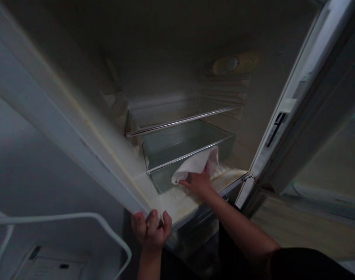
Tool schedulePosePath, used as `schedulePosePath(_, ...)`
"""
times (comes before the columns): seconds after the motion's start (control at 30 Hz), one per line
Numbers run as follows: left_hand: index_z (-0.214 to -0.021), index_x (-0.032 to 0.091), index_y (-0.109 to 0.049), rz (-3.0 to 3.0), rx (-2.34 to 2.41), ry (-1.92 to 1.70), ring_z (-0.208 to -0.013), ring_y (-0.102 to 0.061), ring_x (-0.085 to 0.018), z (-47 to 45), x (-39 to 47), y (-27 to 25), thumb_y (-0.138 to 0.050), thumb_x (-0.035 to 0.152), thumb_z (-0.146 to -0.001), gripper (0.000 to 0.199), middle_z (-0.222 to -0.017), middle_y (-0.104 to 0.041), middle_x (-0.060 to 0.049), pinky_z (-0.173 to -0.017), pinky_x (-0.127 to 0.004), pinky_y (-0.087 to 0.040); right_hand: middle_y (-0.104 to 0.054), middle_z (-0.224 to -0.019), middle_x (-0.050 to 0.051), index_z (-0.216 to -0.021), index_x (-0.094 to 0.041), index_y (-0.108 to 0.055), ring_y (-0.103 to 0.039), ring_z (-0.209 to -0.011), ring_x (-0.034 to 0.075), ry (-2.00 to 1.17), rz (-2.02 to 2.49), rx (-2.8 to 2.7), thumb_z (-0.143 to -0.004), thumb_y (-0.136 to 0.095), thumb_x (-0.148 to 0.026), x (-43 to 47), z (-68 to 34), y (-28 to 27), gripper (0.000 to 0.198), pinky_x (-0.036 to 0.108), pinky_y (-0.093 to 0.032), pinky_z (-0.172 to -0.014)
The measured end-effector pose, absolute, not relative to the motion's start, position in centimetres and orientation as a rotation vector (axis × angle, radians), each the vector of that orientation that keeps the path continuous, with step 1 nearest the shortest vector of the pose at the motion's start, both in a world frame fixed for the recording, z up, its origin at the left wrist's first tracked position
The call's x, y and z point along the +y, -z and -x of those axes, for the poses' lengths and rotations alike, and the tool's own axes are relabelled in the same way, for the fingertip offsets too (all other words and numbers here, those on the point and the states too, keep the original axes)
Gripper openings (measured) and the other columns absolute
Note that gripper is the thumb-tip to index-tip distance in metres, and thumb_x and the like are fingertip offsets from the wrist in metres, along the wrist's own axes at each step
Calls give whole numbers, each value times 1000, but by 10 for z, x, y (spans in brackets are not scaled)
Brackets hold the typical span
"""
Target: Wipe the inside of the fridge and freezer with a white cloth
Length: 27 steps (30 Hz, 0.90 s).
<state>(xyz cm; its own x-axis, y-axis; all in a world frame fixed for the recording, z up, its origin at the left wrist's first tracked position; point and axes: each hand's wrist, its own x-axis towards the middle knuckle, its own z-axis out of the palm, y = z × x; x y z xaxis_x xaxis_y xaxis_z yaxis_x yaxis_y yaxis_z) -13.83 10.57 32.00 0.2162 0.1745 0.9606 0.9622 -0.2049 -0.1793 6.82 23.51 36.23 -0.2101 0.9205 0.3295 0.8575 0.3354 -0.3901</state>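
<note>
A white cloth [196,161] is in my right hand [198,183], with the thumb and fingers closed on its near side. The cloth hangs in folds in front of the clear drawer [162,182], just above the refrigerator's floor. Whether it touches the drawer front I cannot tell. My left hand [151,230] has its fingers curled over the lower left front corner of the refrigerator [127,194]. A small pale patch shows between those fingers, too dim to name.
Above the drawer a glass shelf [183,121] spans the compartment. A yellowish lamp housing [235,64] sits on the right inner wall. The refrigerator door [308,101] stands open at right. At lower left, a white cable [78,215] loops beside the refrigerator.
</note>
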Motion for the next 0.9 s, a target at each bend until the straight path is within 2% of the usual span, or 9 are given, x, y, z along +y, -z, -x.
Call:
schedulePosePath(0.07,-147,22,-43,1583,-1114,1097,-156,-26,-40,139,106,-316,-82,11,-72,85,-169,-23,-21,-121,-63,-38,-66,-131,23,-140,-11,-61,-49,-136,42,-119,1803,-1961,-91,-60,-63,254,-116,-360,71,60,-25,-119)
schedulePosePath(0.13,-148,23,-42,1571,-1139,1124,-155,-28,-40,140,106,-313,-82,13,-73,85,-169,-22,-20,-119,-64,-40,-56,-141,30,-149,-2,-49,-50,-135,42,-36,1969,-1837,-91,-63,-56,269,-159,-356,81,53,-35,-115)
schedulePosePath(0.23,-145,23,-45,1560,-1166,1131,-153,-32,-39,140,107,-311,-83,15,-72,84,-168,-24,-20,-116,-61,-43,-50,-144,36,-149,9,-43,-48,-138,42,-3,2044,-1852,-91,-63,-59,276,-197,-344,91,47,-38,-114)
schedulePosePath(0.33,-144,20,-48,1522,-1143,1153,-153,-33,-40,137,108,-315,-84,14,-70,82,-167,-28,-21,-117,-61,-44,-50,-143,36,-147,12,-44,-47,-137,43,24,2046,-1939,-95,-56,-60,263,-196,-333,90,49,-35,-117)
schedulePosePath(0.5,-146,14,-45,1586,-1045,1128,-158,-23,-34,137,107,-323,-82,6,-67,88,-168,-26,-22,-129,-52,-29,-45,-154,28,-152,1,-45,-37,-144,47,-146,1838,-2191,-98,-43,-63,207,-120,-332,84,60,-20,-124)
schedulePosePath(0.6,-141,15,-49,1648,-1041,1140,-159,-17,-35,143,107,-317,-80,3,-67,81,-168,-26,-22,-131,-55,-21,-39,-159,26,-155,-7,-44,-30,-149,49,-272,1474,-2442,-96,-48,-61,171,-56,-335,80,65,-15,-124)
schedulePosePath(0.73,-133,18,-55,1625,-1154,1165,-158,-18,-37,153,106,-299,-83,9,-66,73,-168,-23,-21,-129,-57,-23,-37,-160,23,-157,-11,-40,-32,-147,47,-281,1129,-2559,-96,-50,-55,148,-4,-332,76,66,-16,-123)
schedulePosePath(0.83,-128,21,-59,1574,-1223,1173,-153,-26,-41,159,107,-284,-84,16,-67,66,-152,-43,-19,-125,-63,-27,-49,-151,19,-151,-13,-49,-37,-142,42,-241,1013,-2560,-92,-56,-55,152,-12,-328,73,60,-20,-124)
schedulePosePath(0.9,-126,21,-59,1538,-1289,1181,-149,-33,-42,161,107,-277,-82,16,-68,63,-139,-52,-18,-124,-65,-28,-57,-143,16,-148,-18,-53,-42,-138,38,-234,945,-2567,-88,-62,-58,162,-34,-325,72,57,-23,-123)
